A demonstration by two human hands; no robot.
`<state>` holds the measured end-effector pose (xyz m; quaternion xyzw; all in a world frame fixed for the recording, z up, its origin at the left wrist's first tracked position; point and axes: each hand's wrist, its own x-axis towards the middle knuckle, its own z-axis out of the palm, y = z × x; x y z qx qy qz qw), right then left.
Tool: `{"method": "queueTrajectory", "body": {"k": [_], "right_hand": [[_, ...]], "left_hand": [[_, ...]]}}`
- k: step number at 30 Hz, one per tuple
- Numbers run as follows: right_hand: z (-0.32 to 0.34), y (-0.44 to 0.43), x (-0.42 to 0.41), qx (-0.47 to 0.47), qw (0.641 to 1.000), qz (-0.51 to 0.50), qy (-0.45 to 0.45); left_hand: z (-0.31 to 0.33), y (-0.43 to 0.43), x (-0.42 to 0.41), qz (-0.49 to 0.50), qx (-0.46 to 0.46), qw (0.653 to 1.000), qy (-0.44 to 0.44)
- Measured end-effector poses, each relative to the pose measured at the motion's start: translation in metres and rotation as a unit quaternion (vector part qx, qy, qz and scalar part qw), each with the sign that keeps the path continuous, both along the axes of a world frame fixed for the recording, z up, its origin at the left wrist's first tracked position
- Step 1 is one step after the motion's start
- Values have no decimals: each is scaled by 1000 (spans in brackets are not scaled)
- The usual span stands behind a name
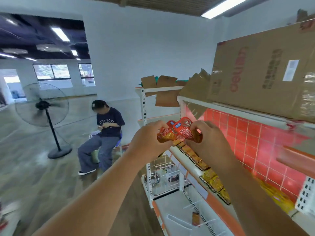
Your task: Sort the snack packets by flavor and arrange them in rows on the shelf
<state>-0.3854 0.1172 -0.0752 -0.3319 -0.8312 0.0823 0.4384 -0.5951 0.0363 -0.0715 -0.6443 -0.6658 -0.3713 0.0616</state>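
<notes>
Head view: red packets pinched upright between left grip and right grip, both curled round the bunch. Held above the shelf at its front edge; row of packets just below, nearer right grip.

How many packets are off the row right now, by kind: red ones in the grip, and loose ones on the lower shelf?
red packets, pinched between left hand and right hand: 2 visible
loose packet lying on the lower shelf: 1
Total: 3
</notes>
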Motion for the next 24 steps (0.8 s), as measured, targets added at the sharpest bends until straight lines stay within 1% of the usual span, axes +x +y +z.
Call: {"method": "queueTrajectory", "body": {"k": [5, 11, 17, 20, 24], "right_hand": [[-10, 74, -20, -23, 999, 17, 34], [-20, 146, -28, -47, 998, 15, 43], [-38, 195, -45, -79, 996, -9, 35], [-52, 216, -63, -89, 996, -23, 23], [-74, 244, -94, -105, 993, -45, 12]], "left_hand": [[-3, 64, -16, 30, -11, 999, -8], [-14, 133, -30, 55, -25, 998, -28], [-36, 185, -54, 45, -29, 998, -31], [-47, 212, -76, 36, -42, 998, -37], [-62, 252, -111, 11, -37, 998, -53]]}}
